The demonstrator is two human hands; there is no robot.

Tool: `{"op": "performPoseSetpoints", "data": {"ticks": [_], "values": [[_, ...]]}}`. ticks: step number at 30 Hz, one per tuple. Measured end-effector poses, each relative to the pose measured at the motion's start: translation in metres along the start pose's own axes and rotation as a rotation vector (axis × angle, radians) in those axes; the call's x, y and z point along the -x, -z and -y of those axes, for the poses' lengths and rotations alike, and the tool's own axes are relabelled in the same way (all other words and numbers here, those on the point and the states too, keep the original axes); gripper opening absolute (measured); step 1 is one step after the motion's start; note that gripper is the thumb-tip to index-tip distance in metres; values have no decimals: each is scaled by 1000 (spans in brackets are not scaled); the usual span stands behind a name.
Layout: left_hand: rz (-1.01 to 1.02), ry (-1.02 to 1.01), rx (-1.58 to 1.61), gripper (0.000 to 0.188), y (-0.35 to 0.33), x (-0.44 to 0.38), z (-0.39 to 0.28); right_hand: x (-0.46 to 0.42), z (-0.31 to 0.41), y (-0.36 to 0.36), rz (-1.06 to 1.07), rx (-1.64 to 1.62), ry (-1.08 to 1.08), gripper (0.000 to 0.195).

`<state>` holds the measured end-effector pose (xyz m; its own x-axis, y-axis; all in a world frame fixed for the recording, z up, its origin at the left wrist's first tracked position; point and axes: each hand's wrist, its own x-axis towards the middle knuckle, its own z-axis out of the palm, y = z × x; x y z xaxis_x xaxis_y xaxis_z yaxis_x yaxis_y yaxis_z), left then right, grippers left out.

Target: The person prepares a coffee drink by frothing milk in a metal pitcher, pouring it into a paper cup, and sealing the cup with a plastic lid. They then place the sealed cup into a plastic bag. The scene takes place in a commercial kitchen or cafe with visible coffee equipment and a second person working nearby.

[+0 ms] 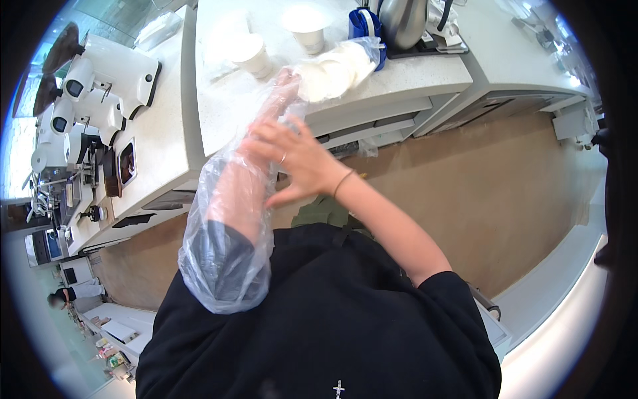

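My left hand (pixel 286 82) and forearm are inside a long clear plastic bag (pixel 224 279) that reaches above the elbow. Close by the left fingers, a stack of round whitish lids or discs (pixel 333 75) lies in clear plastic at the counter edge; whether this is the same bag cannot be told. What the left fingers grip is unclear through the film. Over the left forearm is my right hand (pixel 294 154), fingers spread, near or against the bag. White paper cups (pixel 251 55) stand beyond on the counter.
A blue container (pixel 366 25) and a steel kettle or pitcher (pixel 404 25) stand behind the lids. White grinder-like machines (pixel 119 70) line the left counter (pixel 172 114). Open shelves (pixel 369 119) lie under the front counter. A person (pixel 75 294) is far off at lower left.
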<state>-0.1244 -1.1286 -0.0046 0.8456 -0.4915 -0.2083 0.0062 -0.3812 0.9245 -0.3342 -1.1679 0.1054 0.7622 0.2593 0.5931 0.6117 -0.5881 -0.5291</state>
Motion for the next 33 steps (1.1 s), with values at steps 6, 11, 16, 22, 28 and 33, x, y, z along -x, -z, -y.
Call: {"op": "performPoseSetpoints", "data": {"ticks": [6, 11, 16, 22, 28, 33], "values": [[-16, -195, -208, 36, 18, 42, -13, 3, -105, -3, 47, 668, -231, 92], [149, -94, -710, 30, 16, 139, -89, 18, -168, 10, 153, 853, -346, 54], [146, -148, -614, 22, 74, 272, -139, 13, -181, -1, 9, 841, -310, 31], [-622, -104, 10, 22, 205, 411, -104, 22, -199, 0, -138, 685, -365, 27], [-459, -139, 119, 13, 188, 387, -68, 18, -165, 15, -189, 796, -474, 57], [-204, -183, 392, 16, 149, 276, -34, 33, -178, 28, -458, 716, -894, 95]]}}
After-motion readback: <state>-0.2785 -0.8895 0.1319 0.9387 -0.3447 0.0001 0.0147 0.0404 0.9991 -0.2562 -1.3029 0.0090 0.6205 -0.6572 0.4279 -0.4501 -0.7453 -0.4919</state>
